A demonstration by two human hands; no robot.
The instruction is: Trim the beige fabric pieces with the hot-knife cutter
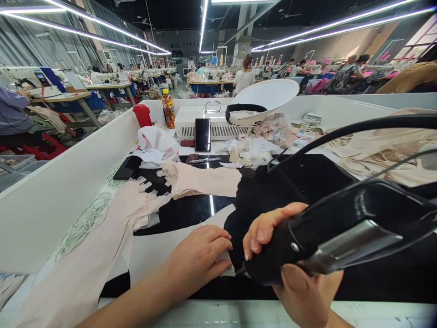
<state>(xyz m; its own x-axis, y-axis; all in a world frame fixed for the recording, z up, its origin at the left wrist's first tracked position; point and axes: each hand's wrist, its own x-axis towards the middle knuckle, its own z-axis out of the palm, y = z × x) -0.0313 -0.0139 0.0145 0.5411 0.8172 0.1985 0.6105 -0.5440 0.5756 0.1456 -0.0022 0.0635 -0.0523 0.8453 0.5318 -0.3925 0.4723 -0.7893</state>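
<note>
My left hand [201,257] lies palm down on a thin white cut fabric piece [153,248], its fingers stretched flat near the piece's right edge. Wrapped around a black corded hand tool [348,218] with a shiny metal lever is my right hand [307,296]. The tool's small tip points left, close to the white piece and the left fingertips; whether it touches the cloth I cannot tell. Behind my hands sits a stack of pale pink cut fabric [208,180]. More long pale pink pieces [88,255] lie along the left.
A phone [203,135] leans on a white vented box [184,123] at the back, by a bottle [168,109] and a white visor [266,100]. Green cord bundles [85,223] line the left wall. The thick black cable [341,132] arches over the right side.
</note>
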